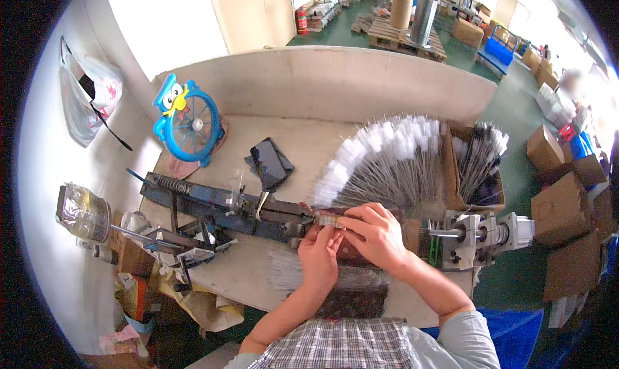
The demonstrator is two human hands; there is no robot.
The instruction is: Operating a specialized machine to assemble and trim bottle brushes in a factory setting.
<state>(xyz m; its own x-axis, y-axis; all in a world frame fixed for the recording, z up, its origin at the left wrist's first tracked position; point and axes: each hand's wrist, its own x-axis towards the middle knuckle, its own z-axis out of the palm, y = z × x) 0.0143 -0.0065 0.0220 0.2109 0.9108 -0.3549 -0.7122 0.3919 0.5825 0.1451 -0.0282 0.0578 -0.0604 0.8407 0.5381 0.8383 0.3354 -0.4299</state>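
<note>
From where I stand the table (303,151) takes up most of the view, with a pale panel (322,84) rising along its far edge. Close in on the near side is the person, in a plaid apron (342,344) over light sleeves. A long dark metal rig (284,209) runs across the tabletop from the left, reaching the hands in the middle; a silvery unit (477,235) sits at the right end. Beyond the right hand, the brushes (393,155) spread in a wide fan, white heads outward, thin wire stems toward the person. Just right of them is a carton (451,169) with more brushes, some dark-headed, standing in it. Back left is a blue fan (197,125) with a cartoon bird's head, and a plastic bag (90,101) hangs on the wall. The right hand (377,235) is half curled, fingertips near the left's; I can't tell whether it grips anything. The left hand (318,256) is nearly closed, thumb and fingers pinching. A black slab (268,159) lies behind the rig. Smallest is the pale piece (327,221) at the left fingertips, its shape mostly hidden
</note>
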